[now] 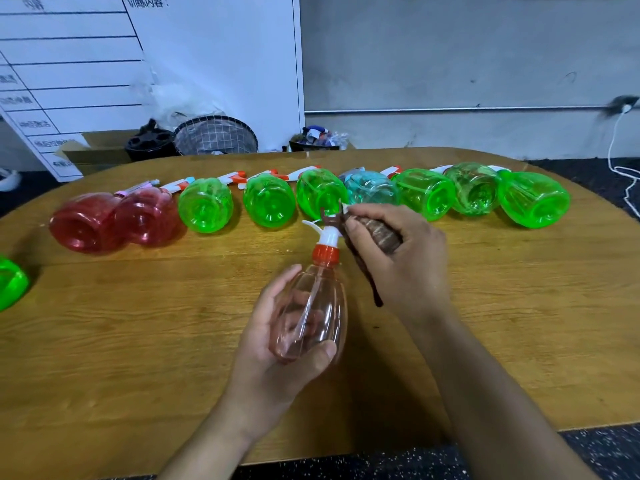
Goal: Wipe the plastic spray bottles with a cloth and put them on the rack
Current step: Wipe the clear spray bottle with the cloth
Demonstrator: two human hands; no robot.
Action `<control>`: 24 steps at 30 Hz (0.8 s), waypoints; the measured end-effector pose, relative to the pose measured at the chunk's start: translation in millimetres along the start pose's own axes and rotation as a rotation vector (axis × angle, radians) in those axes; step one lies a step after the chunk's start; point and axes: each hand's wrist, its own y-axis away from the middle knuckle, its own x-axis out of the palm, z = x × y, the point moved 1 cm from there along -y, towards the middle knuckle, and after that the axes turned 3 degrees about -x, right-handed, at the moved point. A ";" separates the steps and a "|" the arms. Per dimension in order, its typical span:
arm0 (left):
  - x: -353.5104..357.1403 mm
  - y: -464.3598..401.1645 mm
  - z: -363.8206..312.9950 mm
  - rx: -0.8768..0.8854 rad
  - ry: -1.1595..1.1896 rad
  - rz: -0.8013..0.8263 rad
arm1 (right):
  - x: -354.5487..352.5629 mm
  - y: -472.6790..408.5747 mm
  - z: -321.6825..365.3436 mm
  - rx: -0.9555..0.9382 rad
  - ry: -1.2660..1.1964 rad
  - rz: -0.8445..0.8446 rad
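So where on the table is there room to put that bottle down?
Bare wooden table lies left of the left hand, below the red bottles, and right of the right hand, below the green bottles. The back row is crowded.

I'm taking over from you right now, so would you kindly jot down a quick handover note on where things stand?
Left hand grips the clear pink bottle by its body, above the table.
Right hand holds the brown cloth against the bottle's white spray head.
Nine bottles lie in a row at the back; another green one sits at the left edge.
No rack is in view, so nothing shows as racked.
Left: finish wiping this bottle, then wipe and rack the others.
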 end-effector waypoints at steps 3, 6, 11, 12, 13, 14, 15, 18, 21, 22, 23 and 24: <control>-0.2 0.0 -0.5 -0.009 0.026 -0.004 | 4.1 1.4 8.8 -0.104 -0.174 0.230; 0.2 -0.1 -1.7 -0.013 0.028 0.000 | 4.7 -0.7 9.7 -0.112 -0.191 0.268; -0.6 -0.1 -3.0 -0.039 0.064 -0.021 | -1.2 -1.9 -6.5 -0.005 0.136 -0.031; -1.0 -0.1 -3.6 -0.039 0.074 -0.024 | -0.7 -1.4 -7.7 -0.010 0.142 -0.035; -1.3 -0.4 -4.5 -0.041 0.084 -0.027 | -0.2 -0.8 -8.0 -0.021 0.141 -0.025; -1.1 -0.6 -5.5 -0.047 0.096 -0.029 | 0.6 -0.3 -8.0 -0.032 0.144 -0.009; -1.2 -0.7 -7.3 -0.058 0.107 -0.031 | 0.7 0.2 -7.3 -0.043 0.147 0.009; -1.7 -1.9 -14.0 -0.095 0.150 -0.049 | -2.1 0.3 -4.2 -0.031 0.170 0.097; -5.2 -3.3 -16.1 -0.120 0.184 -0.096 | -5.5 -0.5 -5.7 0.028 0.217 0.226; -5.9 -3.3 -16.0 -0.126 0.188 -0.097 | -6.9 -0.6 -5.5 0.028 0.209 0.225; -5.3 -3.0 -16.2 -0.131 0.189 -0.089 | -8.5 -0.9 -3.9 0.017 0.173 0.190; -4.8 -2.6 -15.7 -0.131 0.183 -0.080 | -9.7 -1.2 -1.9 -0.006 0.119 0.126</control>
